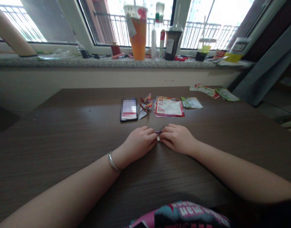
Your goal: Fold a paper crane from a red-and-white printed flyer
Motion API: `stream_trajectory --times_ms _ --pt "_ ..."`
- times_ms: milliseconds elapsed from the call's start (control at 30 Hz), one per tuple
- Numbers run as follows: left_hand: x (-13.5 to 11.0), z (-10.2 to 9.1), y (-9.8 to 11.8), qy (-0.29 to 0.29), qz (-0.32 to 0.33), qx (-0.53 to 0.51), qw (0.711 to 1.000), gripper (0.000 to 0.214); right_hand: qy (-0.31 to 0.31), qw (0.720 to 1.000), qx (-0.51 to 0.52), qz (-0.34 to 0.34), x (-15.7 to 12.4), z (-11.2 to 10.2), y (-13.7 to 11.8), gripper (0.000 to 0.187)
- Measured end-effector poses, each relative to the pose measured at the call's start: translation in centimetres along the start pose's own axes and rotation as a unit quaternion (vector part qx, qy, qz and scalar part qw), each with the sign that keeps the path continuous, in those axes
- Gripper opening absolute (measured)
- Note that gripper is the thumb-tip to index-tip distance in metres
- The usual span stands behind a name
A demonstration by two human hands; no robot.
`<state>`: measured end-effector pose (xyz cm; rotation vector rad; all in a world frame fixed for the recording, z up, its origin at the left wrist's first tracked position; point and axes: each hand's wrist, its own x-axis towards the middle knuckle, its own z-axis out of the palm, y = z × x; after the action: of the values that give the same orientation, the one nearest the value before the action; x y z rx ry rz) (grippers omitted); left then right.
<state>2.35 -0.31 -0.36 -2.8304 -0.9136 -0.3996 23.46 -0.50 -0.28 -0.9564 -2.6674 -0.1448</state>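
- Currently, both hands are out in front of the body, low over the brown table (pixel 52 142), fingertips nearly meeting.
- Left hand (pixel 142 141): back upward, fingers curled inward and pointing right; pinching the left end of a small folded piece (pixel 158 138). Forearm runs up diagonally from the lower left; silver bangle (pixel 110 161) at the wrist.
- Right hand (pixel 177 138): mirrors it, back upward, fingers bent and pointing left, pinching the piece's right end. Forearm comes in from the right edge, at a flatter slant.
- Folded piece: between the two sets of fingertips, mostly covered; a dark strip and a pale patch show. Full shape cannot be told.
- Whether the hands rest their weight on the tabletop: cannot tell.
- Beyond the hands, left to right: phone (pixel 128 109), patterned folded papers (pixel 147 107), stack of red-edged cards (pixel 169 107), green-and-white packets (pixel 193 103). All lie apart from the fingers.
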Motion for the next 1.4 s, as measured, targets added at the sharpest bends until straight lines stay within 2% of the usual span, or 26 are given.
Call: stream_trajectory --times_ms 267,500,800,1133,1400 --pt "0.2 -0.2 0.2 -0.012 -0.023 -0.009 1.0 0.023 -0.017 0.985 0.155 0.079 0.2 0.5 0.1 0.009" --pt "0.0 0.3 -0.2 -0.018 -0.055 -0.071 0.996 0.023 -0.028 0.974 0.193 0.115 0.0 0.5 0.6 0.01" --pt "0.0 0.7 -0.2 -0.016 -0.076 -0.141 0.987 0.014 -0.063 0.972 0.183 0.135 0.4 1.0 1.0 0.015" --pt "0.5 1.0 0.2 -0.016 -0.153 -0.209 0.966 0.016 -0.063 0.972 0.179 0.137 0.4 1.1 1.1 0.016" --pt "0.7 0.8 0.3 -0.032 -0.156 -0.193 0.968 0.017 -0.068 0.97 0.174 0.157 0.5 1.1 1.0 0.016"
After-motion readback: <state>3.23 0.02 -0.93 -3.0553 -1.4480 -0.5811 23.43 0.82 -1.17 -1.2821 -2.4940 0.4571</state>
